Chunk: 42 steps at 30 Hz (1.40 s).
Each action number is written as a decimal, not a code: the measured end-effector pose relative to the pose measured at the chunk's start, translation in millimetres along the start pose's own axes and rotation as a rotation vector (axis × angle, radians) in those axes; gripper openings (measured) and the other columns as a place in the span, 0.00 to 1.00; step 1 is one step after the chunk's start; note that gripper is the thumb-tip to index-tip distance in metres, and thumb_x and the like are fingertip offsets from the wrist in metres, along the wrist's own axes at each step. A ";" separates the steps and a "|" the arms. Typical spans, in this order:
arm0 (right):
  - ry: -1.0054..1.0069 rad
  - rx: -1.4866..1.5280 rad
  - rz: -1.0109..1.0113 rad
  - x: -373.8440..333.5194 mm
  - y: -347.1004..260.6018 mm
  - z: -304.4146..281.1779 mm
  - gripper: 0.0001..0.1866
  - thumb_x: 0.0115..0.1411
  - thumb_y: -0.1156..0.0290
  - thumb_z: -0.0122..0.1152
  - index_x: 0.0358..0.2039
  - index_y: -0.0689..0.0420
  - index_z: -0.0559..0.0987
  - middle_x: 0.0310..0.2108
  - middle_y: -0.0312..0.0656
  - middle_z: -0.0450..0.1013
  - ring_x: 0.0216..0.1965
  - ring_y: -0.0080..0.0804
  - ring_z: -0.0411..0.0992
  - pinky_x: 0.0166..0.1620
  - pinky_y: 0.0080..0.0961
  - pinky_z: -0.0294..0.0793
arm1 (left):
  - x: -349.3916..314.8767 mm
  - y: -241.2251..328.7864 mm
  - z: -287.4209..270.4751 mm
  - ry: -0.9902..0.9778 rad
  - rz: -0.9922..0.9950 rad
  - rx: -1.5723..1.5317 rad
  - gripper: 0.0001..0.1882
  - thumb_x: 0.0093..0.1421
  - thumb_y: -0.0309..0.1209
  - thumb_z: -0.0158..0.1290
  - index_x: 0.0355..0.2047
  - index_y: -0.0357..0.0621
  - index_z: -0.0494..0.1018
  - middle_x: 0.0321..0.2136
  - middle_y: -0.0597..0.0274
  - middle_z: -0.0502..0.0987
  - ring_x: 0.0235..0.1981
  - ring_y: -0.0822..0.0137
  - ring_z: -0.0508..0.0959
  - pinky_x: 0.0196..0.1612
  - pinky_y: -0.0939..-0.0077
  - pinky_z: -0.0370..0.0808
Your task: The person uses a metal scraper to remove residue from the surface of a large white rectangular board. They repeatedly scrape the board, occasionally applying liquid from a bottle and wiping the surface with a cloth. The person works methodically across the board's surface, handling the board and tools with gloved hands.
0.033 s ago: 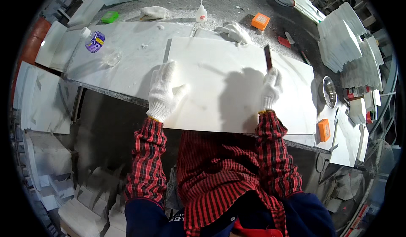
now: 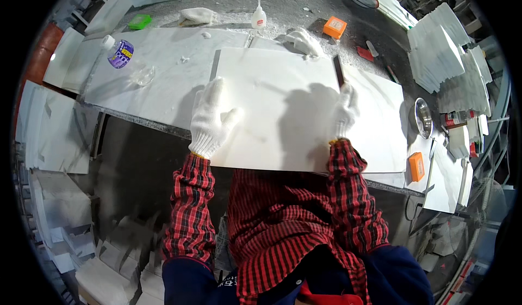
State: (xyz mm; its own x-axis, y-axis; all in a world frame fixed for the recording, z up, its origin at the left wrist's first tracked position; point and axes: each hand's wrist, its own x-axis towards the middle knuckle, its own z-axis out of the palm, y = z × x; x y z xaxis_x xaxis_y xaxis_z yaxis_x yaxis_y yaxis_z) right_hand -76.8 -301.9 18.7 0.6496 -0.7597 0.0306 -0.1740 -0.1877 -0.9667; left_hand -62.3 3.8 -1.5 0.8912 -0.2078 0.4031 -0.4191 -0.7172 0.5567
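A large pale slab (image 2: 261,114) lies in front of me, its near edge close to my body. My left hand (image 2: 213,114), in a white knitted glove, rests along the slab's left edge with fingers stretched forward and thumb spread apart. Also gloved, my right hand (image 2: 346,109) is closed round the near end of a thin, dark, flat blade-like strip (image 2: 339,71). The strip points up and away from me above the slab's right part; whether it touches the surface I cannot tell. A broad shadow falls on the slab left of that hand.
A clear bottle with a purple label (image 2: 119,53) lies at the left. Beyond the slab are a white squeeze bottle (image 2: 259,19), a crumpled glove (image 2: 303,42) and an orange box (image 2: 335,27). At the right sit a metal bowl (image 2: 423,118), another orange box (image 2: 416,167) and stacked slabs (image 2: 435,54).
My right hand has shifted slightly left and away from me, with the dark strip moving along. My left hand stays in place at the slab's edge.
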 end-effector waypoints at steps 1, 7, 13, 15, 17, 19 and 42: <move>-0.044 0.086 -0.102 -5.7 2.7 16.5 0.20 0.76 0.56 0.53 0.55 0.57 0.80 0.46 0.48 0.81 0.47 0.35 0.77 0.54 0.31 0.75 | -0.5 2.3 -4.1 0.031 -0.034 -0.071 0.42 0.59 0.39 0.66 0.70 0.40 0.62 0.66 0.45 0.69 0.67 0.44 0.68 0.71 0.50 0.63; -0.285 0.038 -0.381 -52.6 -22.7 115.8 0.14 0.75 0.66 0.54 0.53 0.61 0.80 0.55 0.49 0.79 0.58 0.42 0.76 0.63 0.33 0.71 | 2.5 -1.2 -2.6 0.125 0.012 -0.116 0.37 0.62 0.30 0.62 0.70 0.42 0.64 0.64 0.47 0.72 0.62 0.50 0.73 0.66 0.57 0.70; -0.287 0.417 -0.112 -37.6 -12.9 126.8 0.20 0.76 0.58 0.55 0.57 0.61 0.80 0.43 0.36 0.79 0.45 0.22 0.74 0.52 0.22 0.74 | 7.0 0.7 -10.4 0.096 0.054 -0.109 0.33 0.60 0.27 0.62 0.66 0.41 0.68 0.62 0.48 0.74 0.61 0.47 0.73 0.65 0.57 0.71; -0.214 0.490 -0.050 -23.2 -6.5 106.8 0.20 0.76 0.57 0.54 0.54 0.61 0.80 0.41 0.35 0.79 0.42 0.20 0.73 0.49 0.21 0.74 | 2.9 -3.0 -10.2 0.121 0.050 -0.090 0.31 0.61 0.27 0.61 0.65 0.40 0.69 0.61 0.49 0.75 0.60 0.47 0.74 0.64 0.57 0.71; -0.121 0.302 -0.112 -21.1 -1.7 97.7 0.19 0.76 0.58 0.53 0.52 0.62 0.81 0.39 0.35 0.79 0.40 0.20 0.72 0.46 0.21 0.73 | 1.6 -5.7 -10.9 0.120 0.042 -0.113 0.30 0.61 0.27 0.60 0.65 0.40 0.70 0.61 0.49 0.75 0.60 0.47 0.74 0.64 0.57 0.71; -0.066 0.222 -0.175 -28.8 -4.3 107.9 0.18 0.76 0.62 0.53 0.55 0.61 0.81 0.47 0.41 0.81 0.47 0.29 0.75 0.54 0.27 0.73 | 3.2 -2.4 -11.2 0.088 0.017 -0.118 0.29 0.62 0.27 0.60 0.64 0.40 0.70 0.61 0.48 0.75 0.61 0.47 0.73 0.65 0.57 0.70; -0.087 -0.272 -0.564 6.3 44.2 -53.2 0.17 0.67 0.64 0.66 0.53 0.58 0.81 0.50 0.45 0.79 0.52 0.39 0.77 0.56 0.35 0.76 | 26.4 0.1 -1.0 -0.266 0.161 0.385 0.53 0.64 0.64 0.52 0.75 0.37 0.50 0.76 0.43 0.51 0.77 0.43 0.50 0.78 0.47 0.40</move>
State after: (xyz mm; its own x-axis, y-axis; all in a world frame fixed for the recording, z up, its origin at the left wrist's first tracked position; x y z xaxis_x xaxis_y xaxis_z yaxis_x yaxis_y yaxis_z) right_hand -119.8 -348.1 -10.2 0.7519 -0.4467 0.4849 0.0379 -0.7051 -0.7081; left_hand -39.0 -1.1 9.9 0.8550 -0.4626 0.2345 -0.5051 -0.8454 0.1736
